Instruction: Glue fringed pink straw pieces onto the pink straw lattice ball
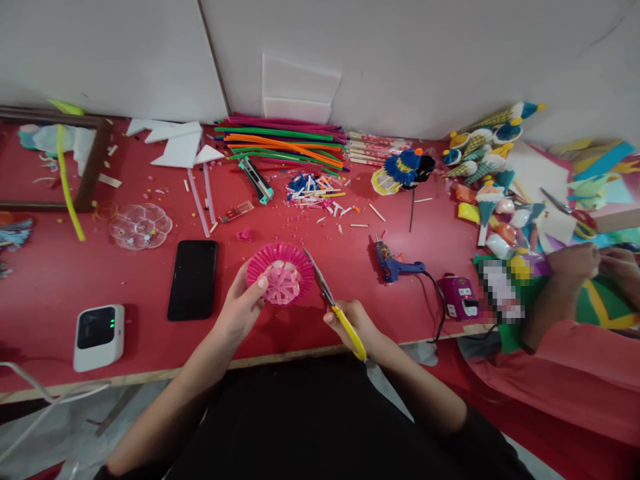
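My left hand (244,303) is closed on a round pink piece made of cut straws (281,272), holding it just above the red table (60,267) with the thumb on its rim. My right hand (350,323) grips yellow-handled scissors (334,307); the blades point up and left, their tips at the right edge of the pink piece.
A black phone (193,279) and a white device (99,335) lie to the left. A blue glue gun (395,263) and purple box (460,298) sit to the right. Coloured straws (285,143) and straw scraps (315,193) lie at the back. Another person's hands (583,267) work on paper at right.
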A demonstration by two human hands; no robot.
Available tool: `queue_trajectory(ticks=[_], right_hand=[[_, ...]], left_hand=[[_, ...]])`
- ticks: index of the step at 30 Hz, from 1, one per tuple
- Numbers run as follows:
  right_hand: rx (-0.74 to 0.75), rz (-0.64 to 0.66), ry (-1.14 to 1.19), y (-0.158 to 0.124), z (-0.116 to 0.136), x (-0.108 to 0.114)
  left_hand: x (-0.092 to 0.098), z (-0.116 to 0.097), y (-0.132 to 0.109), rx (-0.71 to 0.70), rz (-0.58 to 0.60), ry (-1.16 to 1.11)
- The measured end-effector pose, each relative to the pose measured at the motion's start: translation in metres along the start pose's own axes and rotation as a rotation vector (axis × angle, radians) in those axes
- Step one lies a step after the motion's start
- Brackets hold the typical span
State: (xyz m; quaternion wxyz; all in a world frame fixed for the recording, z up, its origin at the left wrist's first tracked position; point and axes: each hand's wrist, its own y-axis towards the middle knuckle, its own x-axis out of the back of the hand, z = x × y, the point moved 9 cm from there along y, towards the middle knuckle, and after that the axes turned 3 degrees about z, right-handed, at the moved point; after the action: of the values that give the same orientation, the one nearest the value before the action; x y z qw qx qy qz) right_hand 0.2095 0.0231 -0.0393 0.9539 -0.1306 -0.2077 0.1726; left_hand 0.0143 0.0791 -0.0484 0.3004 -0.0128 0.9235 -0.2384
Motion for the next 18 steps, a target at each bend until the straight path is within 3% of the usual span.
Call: queue_trajectory(ticks=[18], right_hand=[[0.102,0.116,0.011,-0.005,0.019,-0.001]], left_hand=[[-0.001,-0.004,-0.002,0.003,-0.011,0.024]])
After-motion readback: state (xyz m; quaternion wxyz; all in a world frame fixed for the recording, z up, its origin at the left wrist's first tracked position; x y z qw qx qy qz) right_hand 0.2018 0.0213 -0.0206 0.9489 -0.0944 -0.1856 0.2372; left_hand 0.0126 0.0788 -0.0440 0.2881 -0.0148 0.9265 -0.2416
